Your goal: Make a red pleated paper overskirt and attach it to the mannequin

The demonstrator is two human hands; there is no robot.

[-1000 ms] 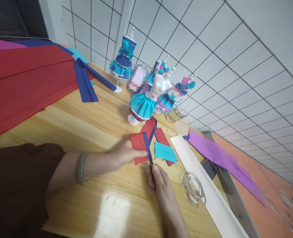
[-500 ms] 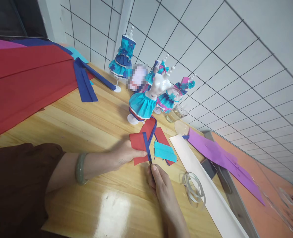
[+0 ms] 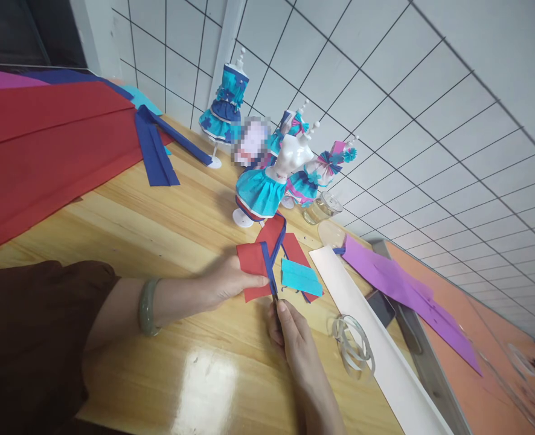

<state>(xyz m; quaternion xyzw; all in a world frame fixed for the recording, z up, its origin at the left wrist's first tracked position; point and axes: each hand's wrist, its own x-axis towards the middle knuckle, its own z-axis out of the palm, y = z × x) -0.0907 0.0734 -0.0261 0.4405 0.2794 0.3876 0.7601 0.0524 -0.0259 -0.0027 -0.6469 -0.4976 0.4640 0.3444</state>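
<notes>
My left hand [image 3: 229, 281] lies on a red paper piece [image 3: 253, 260] on the wooden table [image 3: 159, 229], its fingers pressed together and pinning the paper down. A dark blue strip [image 3: 271, 266] runs across the red paper. My right hand [image 3: 290, 335] is closed, pinching the near end of that blue strip between thumb and fingers. A small turquoise paper rectangle [image 3: 301, 277] lies just right of the strip. A green bangle [image 3: 146, 306] sits on my left wrist.
Doll-sized mannequins in turquoise and blue paper dresses [image 3: 267, 181] stand behind the red piece. Large red sheets [image 3: 36, 151] and blue strips [image 3: 156, 151] cover the left. A white strip [image 3: 376, 344], clear tape loops [image 3: 353, 350], a glass jar [image 3: 322, 207] and purple paper [image 3: 398, 284] lie right.
</notes>
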